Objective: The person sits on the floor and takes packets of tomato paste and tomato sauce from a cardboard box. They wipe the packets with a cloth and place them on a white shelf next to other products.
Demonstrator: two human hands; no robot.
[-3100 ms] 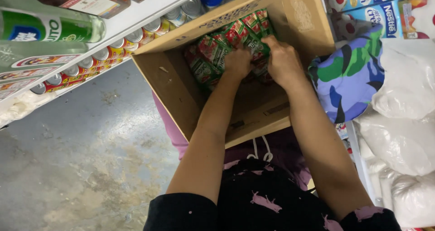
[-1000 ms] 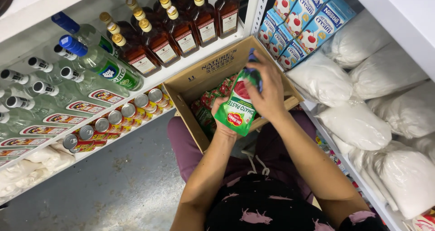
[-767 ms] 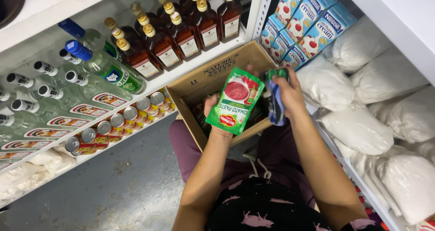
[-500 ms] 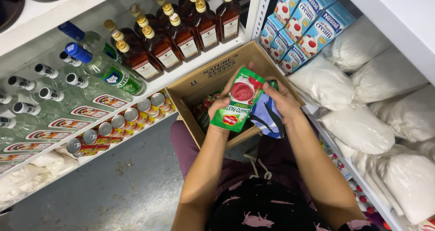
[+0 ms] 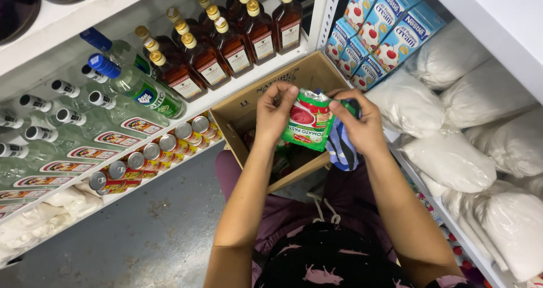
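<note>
The left hand (image 5: 274,111) and right hand (image 5: 362,124) are both closing on a green pouch (image 5: 308,121), holding it above the cardboard box (image 5: 249,104). The right hand is also gripping a blue cloth (image 5: 339,146), which may slip down.

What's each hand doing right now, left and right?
Left hand: closed, pinching the top of the green pouch.
Right hand: closed, fingers on the pouch's right edge, blue patterned cloth held under the palm.
</note>
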